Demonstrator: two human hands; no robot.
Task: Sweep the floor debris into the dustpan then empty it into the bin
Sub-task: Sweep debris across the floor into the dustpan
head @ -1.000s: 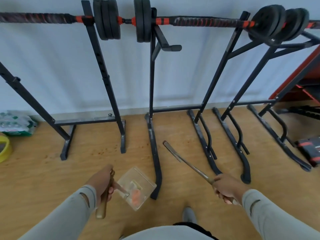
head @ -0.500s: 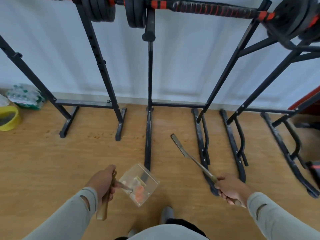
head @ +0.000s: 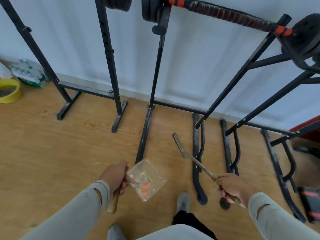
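The left hand [head: 115,177] is curled round the wooden handle [head: 112,203] of a clear plastic dustpan [head: 148,179], the handle's free end sticking down below the fist. The dustpan is held off the wooden floor [head: 43,153], its open box tilted away to the right of the hand, with a few orange scraps [head: 145,187] and a pale bit lying in its lower corner. The right hand [head: 232,188] grips the near end of a thin, long-stemmed brush [head: 190,157], fingers wrapped tight round it; the stem slants up and to the left, and its narrow flat head hangs over the floor between two black stand feet, whether touching the boards or just above them I cannot tell. Both arms wear grey sleeves [head: 83,210], each with a small slit near the wrist. Below the dustpan a grey shoe [head: 183,201] stands on the floor, another at the bottom edge. Beyond the hands, black barbell stands [head: 110,54] line the pale wall [head: 199,63], carrying a bar wrapped in black and red [head: 230,15] with dark weight plates [head: 150,9]. Small reddish specks [head: 97,124] dot the floor near one stand foot. At the far left edge, by the wall, sit a yellow tub [head: 9,91] and a wrapped pack of bottles [head: 28,73].
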